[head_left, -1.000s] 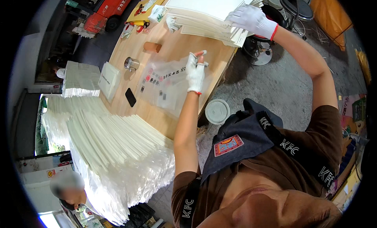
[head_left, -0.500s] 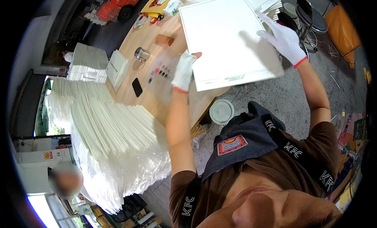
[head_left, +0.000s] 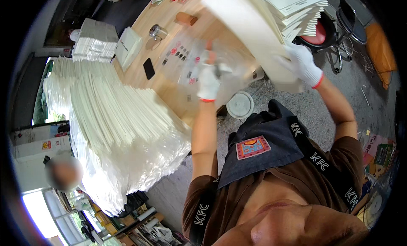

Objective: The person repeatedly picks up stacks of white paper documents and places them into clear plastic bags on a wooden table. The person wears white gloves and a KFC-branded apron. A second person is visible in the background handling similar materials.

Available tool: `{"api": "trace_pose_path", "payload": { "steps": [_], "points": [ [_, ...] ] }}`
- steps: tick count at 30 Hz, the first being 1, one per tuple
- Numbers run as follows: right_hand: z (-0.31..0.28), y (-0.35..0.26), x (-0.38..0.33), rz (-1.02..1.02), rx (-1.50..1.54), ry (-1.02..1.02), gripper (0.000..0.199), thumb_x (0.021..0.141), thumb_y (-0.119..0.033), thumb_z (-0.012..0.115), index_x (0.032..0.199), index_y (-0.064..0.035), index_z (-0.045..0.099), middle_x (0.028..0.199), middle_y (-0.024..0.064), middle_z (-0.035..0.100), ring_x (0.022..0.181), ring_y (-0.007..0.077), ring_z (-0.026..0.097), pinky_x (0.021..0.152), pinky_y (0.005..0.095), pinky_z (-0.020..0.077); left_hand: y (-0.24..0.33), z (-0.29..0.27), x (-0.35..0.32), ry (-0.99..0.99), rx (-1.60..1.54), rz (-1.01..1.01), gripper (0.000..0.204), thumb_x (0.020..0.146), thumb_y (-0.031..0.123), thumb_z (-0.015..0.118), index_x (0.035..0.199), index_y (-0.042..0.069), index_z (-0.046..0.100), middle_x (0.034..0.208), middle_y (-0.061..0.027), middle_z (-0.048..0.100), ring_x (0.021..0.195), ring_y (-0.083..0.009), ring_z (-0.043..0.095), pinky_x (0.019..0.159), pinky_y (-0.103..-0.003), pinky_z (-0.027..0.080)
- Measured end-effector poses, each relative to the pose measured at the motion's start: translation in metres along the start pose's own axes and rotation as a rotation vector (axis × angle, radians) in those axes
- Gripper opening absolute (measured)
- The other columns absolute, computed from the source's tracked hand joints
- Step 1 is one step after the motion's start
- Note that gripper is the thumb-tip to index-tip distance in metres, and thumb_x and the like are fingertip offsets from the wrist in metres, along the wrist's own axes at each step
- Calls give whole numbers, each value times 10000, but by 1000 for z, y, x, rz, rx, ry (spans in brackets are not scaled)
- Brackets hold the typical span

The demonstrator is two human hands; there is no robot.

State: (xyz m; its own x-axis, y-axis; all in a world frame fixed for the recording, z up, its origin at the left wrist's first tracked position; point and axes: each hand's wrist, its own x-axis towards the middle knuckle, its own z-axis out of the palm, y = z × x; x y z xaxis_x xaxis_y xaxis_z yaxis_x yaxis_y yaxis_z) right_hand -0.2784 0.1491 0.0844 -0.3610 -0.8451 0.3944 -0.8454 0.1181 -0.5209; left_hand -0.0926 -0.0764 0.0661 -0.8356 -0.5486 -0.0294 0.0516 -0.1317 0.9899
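Observation:
My right hand [head_left: 302,64], in a white glove with a red cuff, grips the right edge of a flat white board [head_left: 250,30]. The board is tilted up on its side and blurred by motion. My left hand [head_left: 208,81], in a similar glove with bare fingertips, is over clear printed plastic bags [head_left: 180,61] on the table. Its fingers are smeared, so whether it pinches a bag does not show. A fanned stack of white boards [head_left: 296,6] lies at the far right of the table, behind the held board.
A long row of white packets [head_left: 123,106] wrapped in plastic fills the left. On the wooden table [head_left: 140,42] are a black phone [head_left: 149,69], a metal cup [head_left: 157,32] and a brown roll [head_left: 186,19]. A lidded bucket [head_left: 240,105] and chairs [head_left: 352,23] stand on the floor.
My left hand has let go of the board and moved to the plastic bags. The board has swung rightward and tipped up in my right hand. The view has shifted slightly.

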Motion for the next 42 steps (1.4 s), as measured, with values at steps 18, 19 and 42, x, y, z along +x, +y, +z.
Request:
{"api": "trace_pose_path", "payload": {
  "steps": [18, 19, 42],
  "points": [
    [131, 3, 40, -211, 27, -359, 312, 797, -156, 622, 1079, -23, 636, 1009, 99, 651, 929, 181, 601, 827, 297, 469, -30, 50, -58, 3, 832, 493, 370, 740, 39, 531, 1076, 163, 625, 879, -72, 646, 699, -267, 627, 600, -371, 497],
    [146, -2, 41, -229, 34, -250, 308, 785, -158, 622, 1063, -26, 637, 1006, 101, 648, 947, 195, 593, 835, 306, 468, -23, 57, -46, 3, 857, 517, 353, 789, 28, 483, 1092, 157, 609, 945, -72, 661, 729, -240, 642, 614, -331, 508],
    [75, -53, -59, 59, -354, -1145, 327, 878, -312, 463, 940, -30, 616, 806, 147, 667, 677, 292, 672, 525, 405, 517, -149, -19, -238, 533, 795, 294, 184, 746, 29, 649, 656, 77, 496, 659, -79, 523, 588, -227, 547, 525, -309, 428]
  ]
}}
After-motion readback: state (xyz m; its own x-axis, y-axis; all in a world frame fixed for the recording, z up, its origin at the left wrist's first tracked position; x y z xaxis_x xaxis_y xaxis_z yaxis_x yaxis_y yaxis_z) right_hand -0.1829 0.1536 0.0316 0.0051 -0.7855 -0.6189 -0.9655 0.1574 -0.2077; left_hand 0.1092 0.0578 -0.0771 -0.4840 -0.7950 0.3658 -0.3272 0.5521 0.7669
